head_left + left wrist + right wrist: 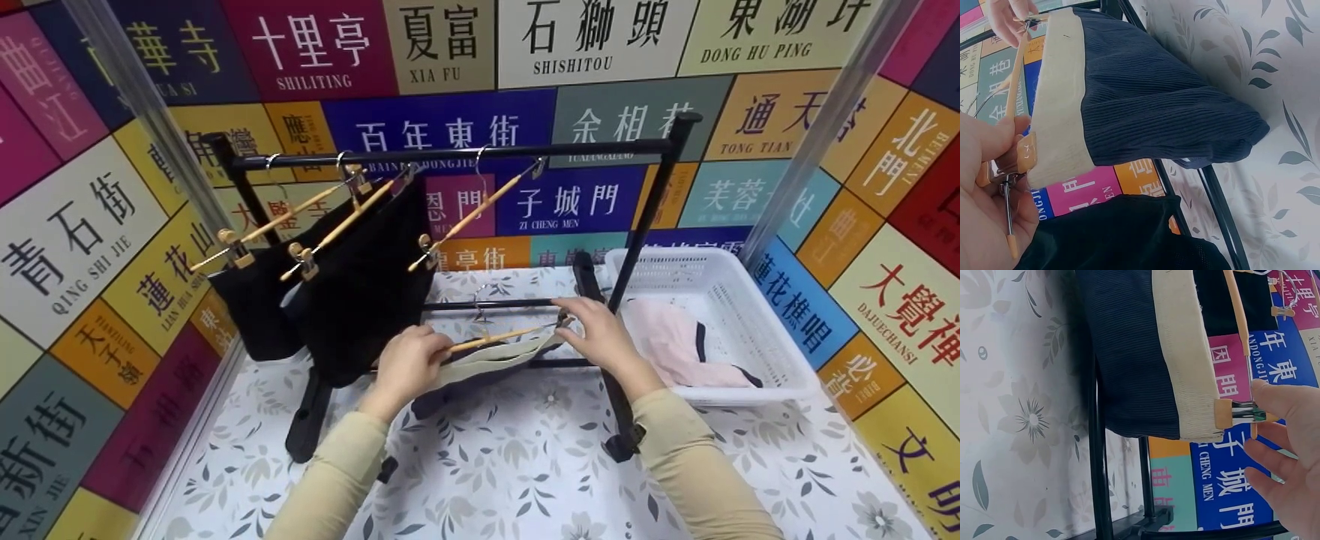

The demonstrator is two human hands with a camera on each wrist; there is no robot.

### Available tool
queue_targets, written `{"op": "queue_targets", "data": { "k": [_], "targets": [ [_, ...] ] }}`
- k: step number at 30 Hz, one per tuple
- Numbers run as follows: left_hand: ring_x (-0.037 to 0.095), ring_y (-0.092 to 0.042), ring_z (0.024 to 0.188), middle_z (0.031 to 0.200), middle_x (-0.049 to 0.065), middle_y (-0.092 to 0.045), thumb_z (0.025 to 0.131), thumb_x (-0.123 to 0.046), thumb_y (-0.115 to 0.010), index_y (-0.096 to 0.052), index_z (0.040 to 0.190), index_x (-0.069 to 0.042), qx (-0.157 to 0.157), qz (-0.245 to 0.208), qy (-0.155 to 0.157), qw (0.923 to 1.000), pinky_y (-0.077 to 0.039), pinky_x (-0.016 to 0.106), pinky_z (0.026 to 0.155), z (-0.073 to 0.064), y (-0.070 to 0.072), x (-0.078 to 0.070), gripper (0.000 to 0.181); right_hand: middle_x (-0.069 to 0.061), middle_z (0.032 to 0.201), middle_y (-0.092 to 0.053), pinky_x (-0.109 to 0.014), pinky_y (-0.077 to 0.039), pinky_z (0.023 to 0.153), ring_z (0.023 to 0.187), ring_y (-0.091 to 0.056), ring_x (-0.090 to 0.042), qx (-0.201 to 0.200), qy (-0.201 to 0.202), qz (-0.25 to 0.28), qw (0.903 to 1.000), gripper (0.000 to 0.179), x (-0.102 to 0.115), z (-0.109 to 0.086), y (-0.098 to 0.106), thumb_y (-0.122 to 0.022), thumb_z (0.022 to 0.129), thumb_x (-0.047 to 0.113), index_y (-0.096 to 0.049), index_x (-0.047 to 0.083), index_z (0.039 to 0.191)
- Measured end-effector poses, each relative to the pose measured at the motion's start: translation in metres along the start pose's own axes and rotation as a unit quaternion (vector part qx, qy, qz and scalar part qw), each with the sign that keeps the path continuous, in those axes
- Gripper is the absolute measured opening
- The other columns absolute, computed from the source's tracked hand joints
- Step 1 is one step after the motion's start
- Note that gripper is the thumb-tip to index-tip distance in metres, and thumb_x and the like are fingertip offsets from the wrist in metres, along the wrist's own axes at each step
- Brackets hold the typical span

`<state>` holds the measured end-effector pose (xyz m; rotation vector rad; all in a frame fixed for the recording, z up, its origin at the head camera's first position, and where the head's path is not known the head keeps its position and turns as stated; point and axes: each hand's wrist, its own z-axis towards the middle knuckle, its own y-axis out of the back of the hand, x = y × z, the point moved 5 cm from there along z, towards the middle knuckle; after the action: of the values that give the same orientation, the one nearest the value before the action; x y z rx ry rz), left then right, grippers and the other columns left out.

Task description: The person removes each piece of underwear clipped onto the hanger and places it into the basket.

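A clip hanger point(487, 341) with a wooden bar carries a dark-blue ribbed garment point(1157, 95) with a wide cream waistband point(1185, 354). My left hand point(409, 367) grips one end of this hanger; in the left wrist view its thumb and fingers are around a wooden-tipped clip point(1010, 157) beside the waistband. At the other end, my right hand point(604, 337) has thumb and fingers around the second clip point(1244, 413), which bites the waistband's edge. The garment spreads below the bar, its lower part partly hidden by my left hand in the head view.
A black metal rack point(450, 155) stands around the work. Black garments point(367, 285) hang from it on clip hangers at the left, and a bare hanger point(472, 217) hangs nearer the middle. On the right, a white plastic basket point(795, 345) holds a pink garment point(667, 337) with dark trim.
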<state>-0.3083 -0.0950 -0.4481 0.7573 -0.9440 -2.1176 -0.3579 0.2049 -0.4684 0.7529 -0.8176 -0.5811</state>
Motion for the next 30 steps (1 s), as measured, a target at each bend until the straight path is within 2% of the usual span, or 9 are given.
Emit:
{"op": "queue_targets", "data": {
  "k": [5,11,20,26,30],
  "targets": [
    [0.025,-0.061,0.077,0.078,-0.001,-0.064,0.08,-0.011,-0.078,-0.075,0.087,-0.014,0.008,-0.007,-0.009,0.9999,-0.05,0.042,0.07,-0.001,-0.003,0.001,0.009,-0.013,0.116,-0.067,-0.05,-0.045,0.096,0.104,-0.063,-0.033,0.016,-0.024,0.015,0.9995,0.042,-0.002,-0.006,-0.003,-0.071,0.091,0.015,-0.06,0.007,0.131],
    [0.024,-0.059,0.076,0.078,-0.001,-0.063,0.08,-0.013,-0.078,-0.075,0.087,-0.015,0.01,-0.005,-0.016,0.9998,-0.049,0.041,0.07,-0.005,-0.008,0.001,0.008,-0.012,0.11,-0.069,-0.05,-0.049,0.091,0.098,-0.067,-0.031,0.013,-0.036,0.039,0.9985,0.034,-0.003,-0.014,-0.004,-0.072,0.09,0.014,-0.064,0.007,0.123],
    [0.026,-0.058,0.074,0.08,0.0,-0.064,0.08,-0.011,-0.079,-0.075,0.087,-0.014,-0.005,-0.011,-0.006,0.9999,-0.048,0.041,0.068,-0.004,-0.013,0.001,0.008,-0.012,0.109,-0.07,-0.048,-0.051,0.088,0.097,-0.067,-0.029,-0.003,-0.029,0.069,0.9972,0.028,-0.001,-0.026,0.001,-0.074,0.087,0.009,-0.067,0.007,0.115],
    [0.025,-0.059,0.075,0.081,0.0,-0.065,0.081,-0.011,-0.078,-0.076,0.087,-0.014,-0.007,-0.015,0.002,0.9999,-0.048,0.04,0.07,-0.003,-0.016,-0.002,0.007,-0.01,0.11,-0.07,-0.047,-0.051,0.086,0.095,-0.067,-0.027,-0.008,-0.047,0.065,0.9968,0.028,-0.002,-0.035,0.007,-0.073,0.089,0.013,-0.067,0.01,0.116],
    [0.025,-0.059,0.076,0.081,0.0,-0.065,0.082,-0.011,-0.078,-0.075,0.088,-0.014,-0.008,-0.015,0.005,0.9998,-0.048,0.041,0.071,-0.002,-0.019,-0.003,0.007,-0.009,0.111,-0.07,-0.045,-0.052,0.086,0.094,-0.069,-0.026,-0.018,-0.043,0.073,0.9962,0.027,-0.001,-0.041,0.013,-0.072,0.09,0.013,-0.068,0.01,0.117]
  ]
}}
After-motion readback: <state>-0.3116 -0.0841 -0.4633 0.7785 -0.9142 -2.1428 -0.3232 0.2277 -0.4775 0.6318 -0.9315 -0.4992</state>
